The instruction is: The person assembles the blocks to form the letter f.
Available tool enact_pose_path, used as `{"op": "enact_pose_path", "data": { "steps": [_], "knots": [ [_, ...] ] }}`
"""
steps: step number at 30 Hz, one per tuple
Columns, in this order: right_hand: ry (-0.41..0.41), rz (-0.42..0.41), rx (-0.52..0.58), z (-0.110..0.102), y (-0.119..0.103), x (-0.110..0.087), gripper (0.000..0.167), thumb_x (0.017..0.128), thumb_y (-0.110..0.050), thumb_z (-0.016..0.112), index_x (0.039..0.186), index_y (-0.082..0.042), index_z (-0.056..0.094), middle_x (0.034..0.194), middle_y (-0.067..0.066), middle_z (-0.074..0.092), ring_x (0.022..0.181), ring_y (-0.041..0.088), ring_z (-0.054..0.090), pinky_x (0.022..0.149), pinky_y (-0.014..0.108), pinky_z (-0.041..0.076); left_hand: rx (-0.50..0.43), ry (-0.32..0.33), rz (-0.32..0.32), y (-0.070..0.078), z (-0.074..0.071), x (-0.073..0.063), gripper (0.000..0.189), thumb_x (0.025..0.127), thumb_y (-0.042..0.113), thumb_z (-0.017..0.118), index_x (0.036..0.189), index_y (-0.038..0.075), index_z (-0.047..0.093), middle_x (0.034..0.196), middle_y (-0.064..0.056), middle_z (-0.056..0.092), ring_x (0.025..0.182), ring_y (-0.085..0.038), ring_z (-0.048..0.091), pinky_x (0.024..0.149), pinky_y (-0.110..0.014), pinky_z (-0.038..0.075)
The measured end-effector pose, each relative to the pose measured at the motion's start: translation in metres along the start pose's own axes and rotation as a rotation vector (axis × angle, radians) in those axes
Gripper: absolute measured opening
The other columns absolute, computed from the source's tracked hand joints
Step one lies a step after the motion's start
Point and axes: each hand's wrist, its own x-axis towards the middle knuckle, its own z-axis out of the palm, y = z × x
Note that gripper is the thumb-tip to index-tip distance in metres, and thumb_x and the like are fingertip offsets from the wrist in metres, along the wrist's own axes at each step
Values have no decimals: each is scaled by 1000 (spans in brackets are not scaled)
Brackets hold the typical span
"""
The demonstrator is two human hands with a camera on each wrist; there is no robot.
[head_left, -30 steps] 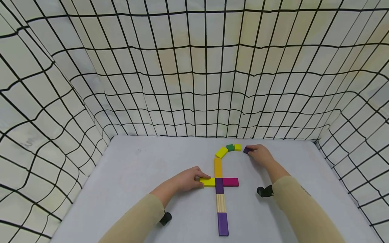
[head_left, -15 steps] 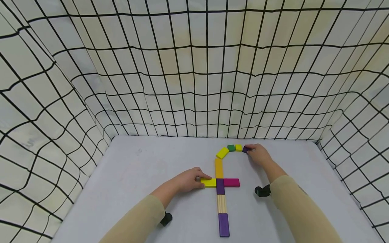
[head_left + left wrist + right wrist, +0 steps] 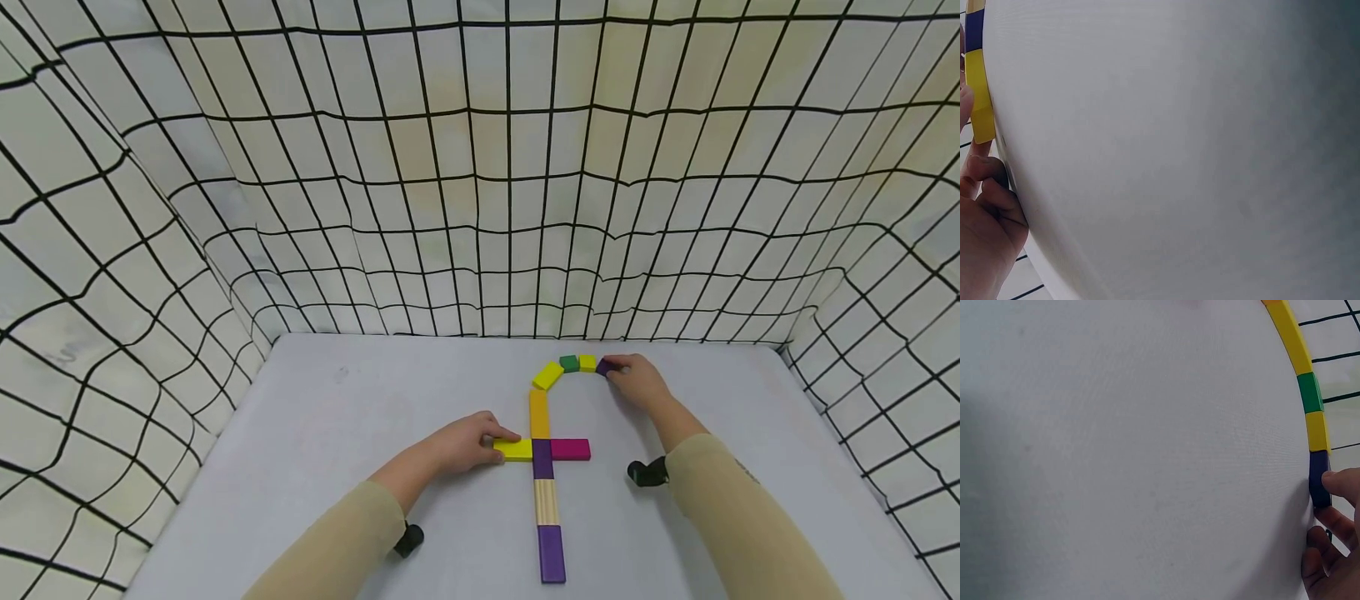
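Note:
At the end of a curved row on the white table, my right hand (image 3: 639, 382) pinches a small dark purple block (image 3: 603, 367). In the right wrist view this purple block (image 3: 1317, 478) touches a small yellow block (image 3: 1317, 431), with a green block (image 3: 1310, 392) beyond that. My left hand (image 3: 463, 443) holds a yellow rectangular block (image 3: 513, 451) between thumb and index finger. That block meets a purple block (image 3: 542, 459) at the crossing, opposite a magenta block (image 3: 570, 450). Fingers partly cover both held blocks.
An orange block (image 3: 538, 413) and a slanted yellow block (image 3: 547, 376) link the crossing to the curve. A ribbed wood-coloured block (image 3: 546, 502) and a long purple block (image 3: 551, 553) run toward me. Black netting (image 3: 510, 225) surrounds the white table (image 3: 337, 400).
My right hand has slid the dark purple block left, closing the gap to the small yellow block. The left hand keeps its place on its yellow block.

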Motion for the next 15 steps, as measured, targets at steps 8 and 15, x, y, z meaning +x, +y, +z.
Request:
{"op": "enact_pose_path", "data": {
  "steps": [8,15],
  "knots": [
    [3,1,20,2,3,0,42,100,-17,55,140,-6,55,145,27,42,136,46,36,110,59,28,-5,1,-3,-1,0,1,34,92,25,72,125,33,70,101,12,55,86,-13,51,78,-28,44],
    [-5,18,33,2,2,-1,42,100,-19,56,139,-7,56,146,27,41,135,46,35,110,59,28,-9,3,3,-1,0,0,34,92,25,72,125,32,70,102,12,55,87,-13,51,79,-29,44]
  ]
}}
